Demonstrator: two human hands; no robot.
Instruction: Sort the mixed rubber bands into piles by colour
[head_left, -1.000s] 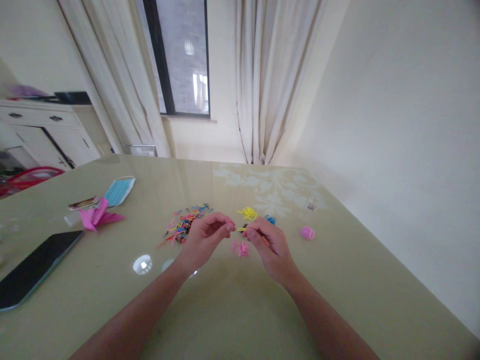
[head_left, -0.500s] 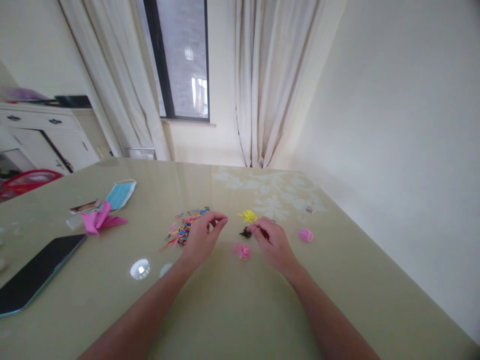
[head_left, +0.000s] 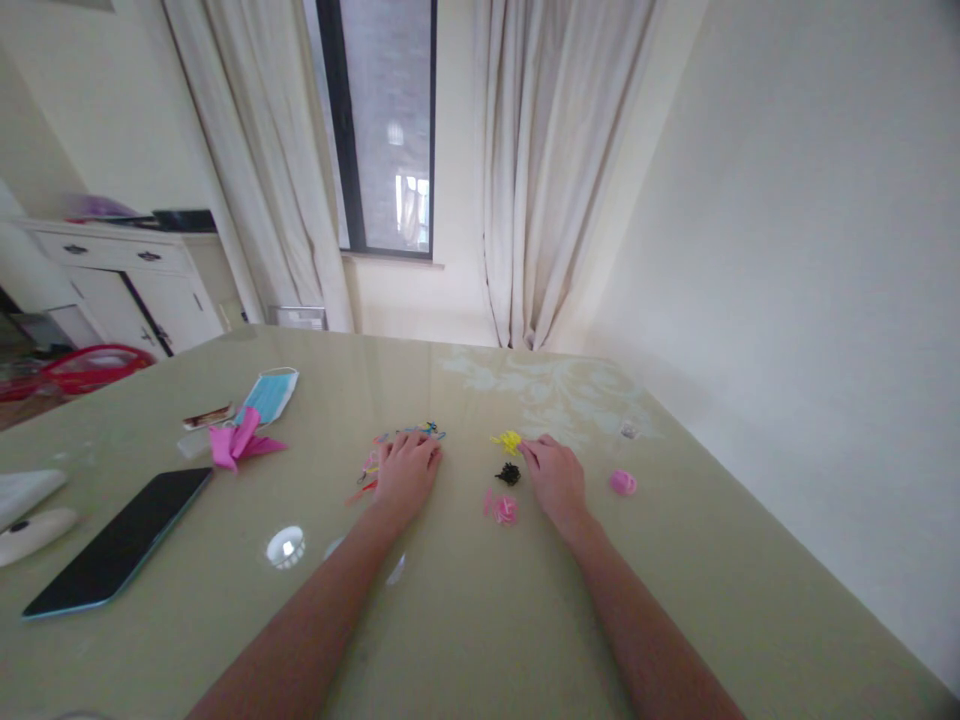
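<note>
My left hand rests palm down over a loose pile of small multicoloured rubber bands, covering most of it. Its fingers are bent down onto the bands and look a little apart; the thumb is hardly visible. Across from it, my right hand pinches thumb and forefinger together at the right edge of a yellow rubber band heap. Below that heap lie a small clump of black rubber bands and one of pink rubber bands. Farther right sits a rounded pink item.
A phone-like dark slab lies at left, near a pink folded-paper shape and a blue face mask. A shiny round spot shows nearer me. The glossy table meets a white wall at right; curtains hang beyond.
My left hand has lowered from a raised pinch onto the multicoloured pile. My right hand has shifted from beside the black clump to the yellow heap. The camera view has turned slightly left.
</note>
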